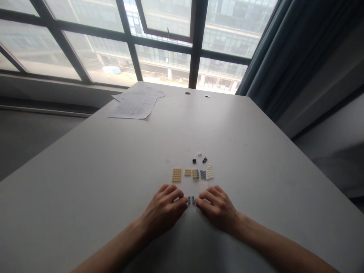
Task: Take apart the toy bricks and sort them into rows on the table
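Note:
My left hand (169, 206) is closed, its thumb and fingertip at the outer side of a small dark grey building-block plate (189, 200). Opposite it, my right hand (217, 206) pinches a similar dark grey plate (193, 200). A narrow gap shows between the two pieces, which sit near the table surface. Just beyond lie a larger tan plate (176, 175), a small tan plate (187, 172), a tan-and-grey piece (195, 174), a grey plate (203, 174) and a cream plate (209, 174). Beside my right fingers is a pale flat piece (203, 186), partly covered.
Small black pieces (194, 161) (204, 160) and a white piece (199, 154) lie farther out on the white table (85, 182). Printed papers (133, 105) rest at its far left, and a round dark hole (187, 93) is near the back edge. Windows and a blue curtain (267, 68) stand behind.

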A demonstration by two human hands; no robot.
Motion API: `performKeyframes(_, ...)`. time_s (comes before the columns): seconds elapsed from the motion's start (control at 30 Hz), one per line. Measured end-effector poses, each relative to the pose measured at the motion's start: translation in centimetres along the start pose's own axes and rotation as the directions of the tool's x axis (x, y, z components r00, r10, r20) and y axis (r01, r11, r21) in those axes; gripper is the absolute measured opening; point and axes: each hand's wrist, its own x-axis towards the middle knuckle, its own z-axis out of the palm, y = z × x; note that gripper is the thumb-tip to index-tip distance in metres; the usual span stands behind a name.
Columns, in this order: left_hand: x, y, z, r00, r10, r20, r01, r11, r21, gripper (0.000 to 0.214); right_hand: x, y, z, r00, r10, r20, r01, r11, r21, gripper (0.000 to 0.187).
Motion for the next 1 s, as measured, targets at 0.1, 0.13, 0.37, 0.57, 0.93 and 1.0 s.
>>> performKeyframes(0.1,0.1,0.1,0.0,1.000,0.011,0.019,-0.012,1.000,0.005,0.006,0.0,-0.2,0.3,1.000,-0.011,0.025,0.011,1.000,-0.009,0.012)
performKeyframes(0.13,0.1,0.1,0.1,1.000,0.011,0.026,-0.011,1.000,0.007,0.006,0.1,-0.2,0.4,1.000,-0.012,0.028,0.013,1.000,-0.011,0.012)
performKeyframes(0.37,-0.2,0.0,0.3,0.999,0.003,0.046,-0.003,1.000,0.012,0.008,0.3,-0.3,0.3,1.000,-0.002,0.012,0.002,1.000,-0.001,0.014)
performKeyframes(0.57,0.0,0.5,-0.2,0.999,0.044,0.027,-0.045,0.999,0.010,0.019,-0.2,0.2,-1.1,0.989,0.142,-0.052,-0.141,0.990,0.012,0.014)
performKeyframes(0.93,-0.1,1.2,0.0,0.983,0.129,0.132,-0.137,0.989,0.058,0.027,-0.5,-0.1,-0.2,0.969,0.223,0.102,-0.221,0.975,-0.026,0.021)
performKeyframes(1.0,-0.1,1.2,0.0,0.981,0.117,0.153,-0.130,0.989,0.076,0.027,-0.8,0.1,-0.3,0.971,0.216,0.102,-0.214,0.976,-0.028,0.021)
